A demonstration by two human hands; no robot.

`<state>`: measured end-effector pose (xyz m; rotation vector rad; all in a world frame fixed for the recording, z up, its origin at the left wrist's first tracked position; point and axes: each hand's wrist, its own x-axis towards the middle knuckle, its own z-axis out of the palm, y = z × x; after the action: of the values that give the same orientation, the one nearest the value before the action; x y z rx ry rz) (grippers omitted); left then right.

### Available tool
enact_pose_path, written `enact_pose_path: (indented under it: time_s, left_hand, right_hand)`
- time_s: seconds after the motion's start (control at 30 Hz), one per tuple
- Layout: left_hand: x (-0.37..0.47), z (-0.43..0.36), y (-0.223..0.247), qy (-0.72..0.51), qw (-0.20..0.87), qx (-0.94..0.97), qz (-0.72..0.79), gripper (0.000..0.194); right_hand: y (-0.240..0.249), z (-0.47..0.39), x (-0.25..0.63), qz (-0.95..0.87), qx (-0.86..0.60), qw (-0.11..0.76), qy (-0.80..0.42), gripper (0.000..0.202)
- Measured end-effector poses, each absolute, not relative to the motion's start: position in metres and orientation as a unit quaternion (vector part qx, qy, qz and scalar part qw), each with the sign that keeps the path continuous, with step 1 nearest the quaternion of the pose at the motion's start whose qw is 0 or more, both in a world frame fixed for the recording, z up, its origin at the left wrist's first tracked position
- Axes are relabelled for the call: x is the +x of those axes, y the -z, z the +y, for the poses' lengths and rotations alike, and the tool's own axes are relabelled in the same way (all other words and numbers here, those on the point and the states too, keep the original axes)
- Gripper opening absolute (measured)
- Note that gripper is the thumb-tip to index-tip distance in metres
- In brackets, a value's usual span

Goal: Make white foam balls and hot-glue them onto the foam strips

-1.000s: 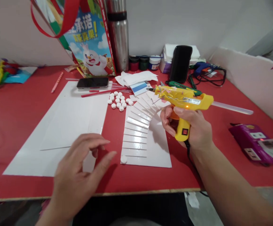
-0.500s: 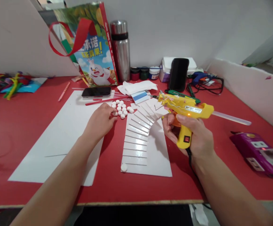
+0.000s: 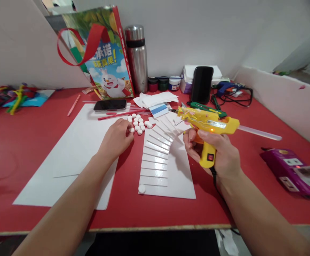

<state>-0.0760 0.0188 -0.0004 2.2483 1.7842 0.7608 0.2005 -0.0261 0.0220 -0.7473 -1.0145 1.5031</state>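
My right hand (image 3: 224, 153) is wrapped round the grip of a yellow hot glue gun (image 3: 208, 119). A clear glue stick (image 3: 260, 132) juts from its back, and its nozzle points left over the card. Fingertips of my left hand (image 3: 120, 137) are closed on a small white disc (image 3: 131, 130), partly hidden by them. Right beside that hand lies a loose cluster of similar white discs (image 3: 141, 124). On the white card (image 3: 180, 177) between my hands, thin strips (image 3: 155, 161) form a curved row. One white disc (image 3: 142, 189) sits at the card's near left corner.
White sheets (image 3: 72, 156) lie under my left arm, with a phone (image 3: 110, 105) at their far end. Behind stand a gift bag (image 3: 109, 67), a steel flask (image 3: 138, 60), paint jars (image 3: 163, 84) and a dark upright phone (image 3: 202, 84). A purple power strip (image 3: 290, 170) is at right.
The glue gun and my right hand have shifted slightly left. My left hand stays by the cluster with its fingers closed. The whole view has moved a little.
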Motion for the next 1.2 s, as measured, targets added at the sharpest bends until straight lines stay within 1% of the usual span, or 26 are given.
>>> enact_pose_path:
  time_s: [0.07, 0.1, 0.17, 0.23, 0.3, 0.37, 0.5, 0.67, 0.83, 1.03, 1.2]
  left_hand:
    - [-0.074, 0.011, -0.009, -0.338, 0.176, 0.704, 0.599, 0.015]
    - [-0.073, 0.006, -0.015, -0.387, 0.257, 0.664, 0.586, 0.018]
    - [-0.070, -0.004, -0.023, -0.442, 0.411, 0.596, 0.529, 0.026]
    - [-0.066, -0.012, -0.025, -0.478, 0.518, 0.525, 0.477, 0.027]
    - [-0.063, -0.017, -0.022, -0.507, 0.590, 0.457, 0.431, 0.025]
    - [-0.060, -0.019, -0.016, -0.518, 0.636, 0.402, 0.407, 0.023]
    - [-0.057, -0.019, -0.007, -0.526, 0.677, 0.335, 0.391, 0.022]
    - [-0.053, -0.020, -0.004, -0.511, 0.714, 0.302, 0.371, 0.023]
    - [-0.052, -0.020, -0.003, -0.515, 0.717, 0.294, 0.365, 0.023]
    - [-0.054, -0.019, 0.000, -0.510, 0.722, 0.296, 0.361, 0.022]
    - [-0.053, -0.019, 0.001, -0.513, 0.718, 0.292, 0.369, 0.023]
  right_hand:
    - [-0.021, -0.027, 0.201, -0.442, -0.319, 0.543, -0.639, 0.020]
    - [-0.020, -0.028, 0.201, -0.449, -0.321, 0.532, -0.643, 0.021]
    - [-0.019, -0.030, 0.201, -0.463, -0.320, 0.508, -0.652, 0.021]
    - [-0.018, -0.033, 0.200, -0.472, -0.317, 0.489, -0.662, 0.021]
    - [-0.018, -0.035, 0.199, -0.477, -0.321, 0.475, -0.666, 0.022]
    - [-0.018, -0.035, 0.197, -0.478, -0.331, 0.461, -0.670, 0.023]
    - [-0.017, -0.035, 0.193, -0.486, -0.331, 0.433, -0.683, 0.028]
    - [-0.015, -0.036, 0.192, -0.495, -0.344, 0.409, -0.685, 0.031]
    - [-0.014, -0.036, 0.192, -0.501, -0.353, 0.399, -0.682, 0.031]
    - [-0.017, -0.036, 0.191, -0.532, -0.365, 0.386, -0.660, 0.037]
    - [-0.018, -0.036, 0.190, -0.540, -0.370, 0.378, -0.655, 0.038]
